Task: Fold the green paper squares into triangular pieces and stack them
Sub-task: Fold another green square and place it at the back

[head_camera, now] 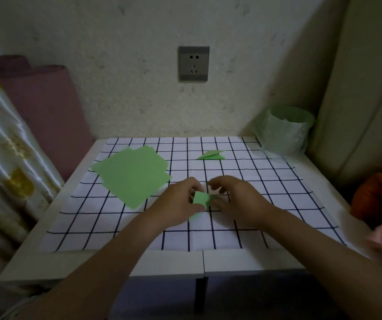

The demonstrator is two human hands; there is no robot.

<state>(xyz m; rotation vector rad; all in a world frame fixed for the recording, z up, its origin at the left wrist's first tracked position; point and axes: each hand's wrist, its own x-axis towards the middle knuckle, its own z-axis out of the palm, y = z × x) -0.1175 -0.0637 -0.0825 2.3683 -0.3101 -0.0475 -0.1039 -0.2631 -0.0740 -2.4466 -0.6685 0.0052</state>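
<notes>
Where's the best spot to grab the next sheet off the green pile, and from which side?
Probably its near corner, pinched from the front right: the green pile lies flat and fanned, and that corner sticks out toward the left hand, busy with the folded piece.

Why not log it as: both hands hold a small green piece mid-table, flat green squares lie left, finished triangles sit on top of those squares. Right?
Wrong on one point. The head view shows the finished triangles apart from the flat green squares, farther back and right on the checked cloth. The left hand and right hand do hold the small green piece.
</notes>
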